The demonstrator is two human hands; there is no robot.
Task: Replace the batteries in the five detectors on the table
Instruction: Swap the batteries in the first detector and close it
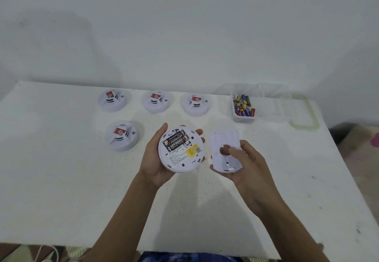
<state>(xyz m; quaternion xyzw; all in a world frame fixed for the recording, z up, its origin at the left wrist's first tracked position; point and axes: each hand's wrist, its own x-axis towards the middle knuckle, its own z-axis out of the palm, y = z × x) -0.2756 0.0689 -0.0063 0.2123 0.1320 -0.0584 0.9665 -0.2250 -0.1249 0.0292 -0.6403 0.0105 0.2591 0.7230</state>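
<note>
The left hand (pixel 155 165) cups the open detector (pixel 180 157) above the middle of the worktop (pixel 61 179), underside up; its fingers (pixel 199 132) curl round the far rim and the thumb lies along the left edge, so this hand is grasping the detector. Two black batteries (pixel 176 140) lie side by side in the bay, a yellow sticker (pixel 191 151) just beside them. The right hand (pixel 250 169) grasps the cover (pixel 224 138) (a white disc with a round hole) just right of the detector and apart from it; the thumb presses on the cover's face beside the hole, the other fingers lie beneath it. Four more stand dome-up on the worktop; the far-left detector (pixel 112 101), far-middle detector (pixel 156 102) and far-right detector (pixel 195 104) form a row along the far side; the near-left detector (pixel 121 135) sits closer, left of the held one. At the far right a clear tub (pixel 244 119) holds loose batteries (pixel 243 106) of mixed colours; a green-rimmed lid (pixel 304 127) lies just beside it, to the right.
</note>
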